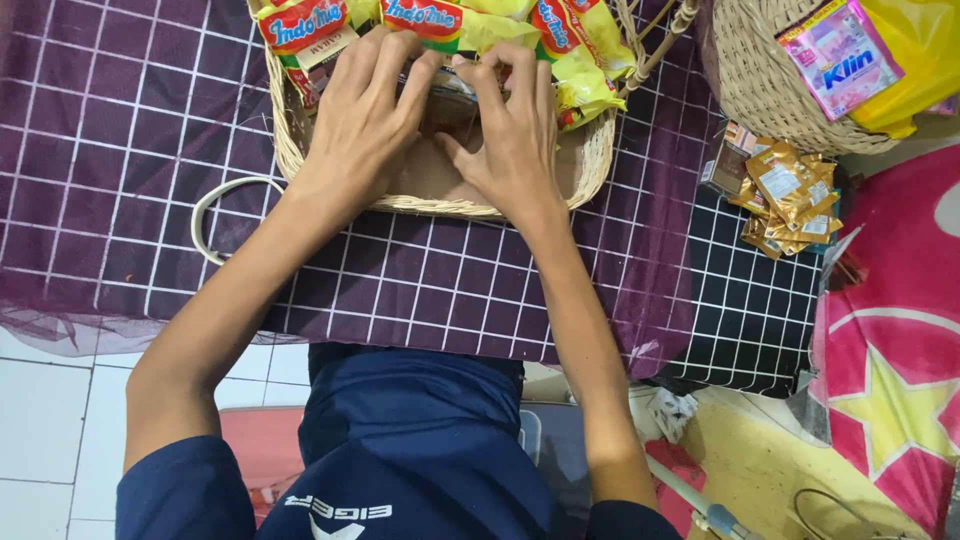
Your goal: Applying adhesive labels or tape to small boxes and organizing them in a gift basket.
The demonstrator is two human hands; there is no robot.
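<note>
Dark blue cloth of the person's shirt (pixel 400 450) fills the bottom of the view, and two bare arms reach up from it. Both hands sit inside a shallow woven straw basket (pixel 590 170) that rests on a purple cloth with a white grid (pixel 120 150). The left hand (pixel 365 120) lies flat with its fingers spread and bent over a small dark packet (pixel 445 100) near the back of the basket. The right hand (pixel 515 135) presses on the same packet from the other side, thumb stretched toward the middle. Neither hand is a fist; both pinch and push at the packet, which is mostly hidden under the fingers.

Yellow, red and green noodle packets (pixel 560 40) stand in a row along the far wall of the basket, just behind the fingertips. These look light and crinkly, and the noodles inside would likely snap if squeezed hard, so holding them by the flat sides seems best. The basket looks stiff but light.

To the right sits a second round woven basket (pixel 760 80) holding a pink sachet (pixel 840 55) and a yellow bag (pixel 915 50). Small gold sachets (pixel 790 195) lie in a heap below it.
</note>
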